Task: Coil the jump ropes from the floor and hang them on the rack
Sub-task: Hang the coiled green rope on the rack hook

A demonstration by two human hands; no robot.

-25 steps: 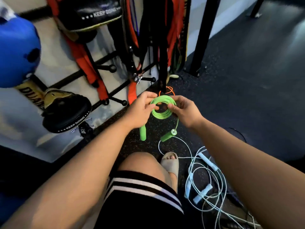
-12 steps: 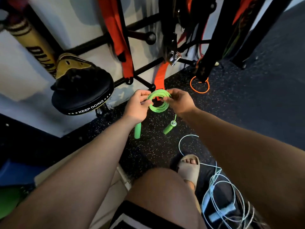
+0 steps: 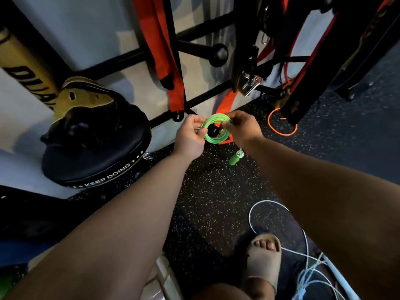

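Both hands have pushed in closer to the rack than half a second back, and only one green handle (image 3: 235,158) dangles in sight now, below the right wrist. Left hand (image 3: 190,137) pinches the near-left edge of the green jump rope (image 3: 214,131), fingers curled tight; right hand (image 3: 242,127) grips the upper-right edge, thumb and fingers closed on the coil. That coil rings a black peg knob (image 3: 213,131), held above the speckled floor (image 3: 216,191). Behind it, the rack (image 3: 129,59) with its orange straps (image 3: 173,61). White ropes (image 3: 303,267) lie by the sandalled foot (image 3: 263,258).
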